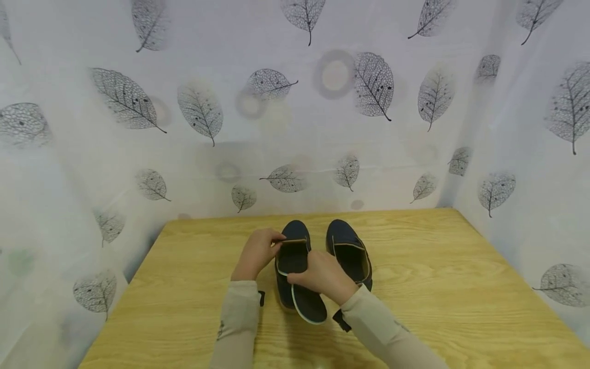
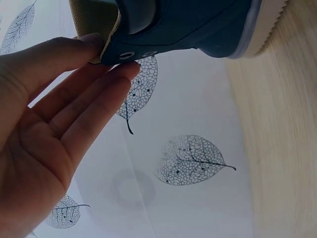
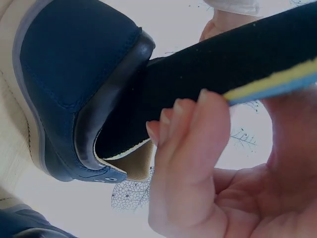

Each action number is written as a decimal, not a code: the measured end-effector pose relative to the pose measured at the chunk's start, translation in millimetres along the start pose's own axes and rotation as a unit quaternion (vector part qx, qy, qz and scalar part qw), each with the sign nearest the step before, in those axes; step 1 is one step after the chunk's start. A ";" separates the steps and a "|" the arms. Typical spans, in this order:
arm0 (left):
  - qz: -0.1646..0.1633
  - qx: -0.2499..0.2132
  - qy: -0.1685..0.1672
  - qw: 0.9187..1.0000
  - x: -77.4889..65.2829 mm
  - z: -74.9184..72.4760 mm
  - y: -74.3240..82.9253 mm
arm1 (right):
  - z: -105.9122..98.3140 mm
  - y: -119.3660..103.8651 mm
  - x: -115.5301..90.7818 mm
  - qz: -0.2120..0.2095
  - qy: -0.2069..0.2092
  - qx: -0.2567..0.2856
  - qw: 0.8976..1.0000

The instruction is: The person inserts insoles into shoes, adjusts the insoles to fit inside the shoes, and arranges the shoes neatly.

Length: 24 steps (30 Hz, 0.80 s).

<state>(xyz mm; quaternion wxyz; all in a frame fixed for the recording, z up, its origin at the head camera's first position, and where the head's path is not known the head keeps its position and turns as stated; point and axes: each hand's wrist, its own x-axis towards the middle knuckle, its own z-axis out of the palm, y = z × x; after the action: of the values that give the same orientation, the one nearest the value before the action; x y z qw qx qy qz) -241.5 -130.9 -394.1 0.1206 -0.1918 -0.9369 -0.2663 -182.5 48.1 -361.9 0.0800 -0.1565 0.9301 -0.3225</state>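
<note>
A dark blue shoe (image 1: pixel 296 230) stands on the table, toe pointing away. My left hand (image 1: pixel 257 254) pinches the edge of its opening between thumb and fingers; in the left wrist view the thumb (image 2: pixel 74 52) lies on the tan lining beside the eyelets. A black insole (image 1: pixel 310 306) with a pale edge slants out of the heel end, its front part inside the shoe. My right hand (image 1: pixel 324 275) grips this insole along its sides. Seen from the right wrist, the insole (image 3: pixel 168 79) shows a yellow and blue edge, and it enters over the shoe's padded collar (image 3: pixel 106 109).
The matching dark shoe (image 1: pixel 343 233) stands just right of the first, partly behind my right hand. Both are on a wood-grain table (image 1: pixel 442 287). A white sheet with leaf prints (image 1: pixel 304 118) hangs behind the table and along both sides.
</note>
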 end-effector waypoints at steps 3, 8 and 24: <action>0.002 0.006 0.004 1.000 -1.4 -2.8 -2.2 | 3.7 -3.1 6.4 0.001 0.003 -0.006 1.000; 0.007 0.011 0.003 1.000 -3.4 -4.1 -1.9 | 9.5 -4.5 14.7 0.004 0.020 -0.019 1.000; -0.006 0.010 -0.027 1.000 -4.1 -5.2 2.0 | 18.5 -15.6 -16.1 -0.007 0.026 -0.117 0.993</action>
<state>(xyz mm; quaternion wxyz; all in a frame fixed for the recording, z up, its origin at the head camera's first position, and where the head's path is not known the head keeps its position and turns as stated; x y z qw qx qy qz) -236.3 -133.3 -390.2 0.0955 -0.1923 -0.9436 -0.2519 -159.0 31.3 -365.7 0.0349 -0.1630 0.9620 -0.2162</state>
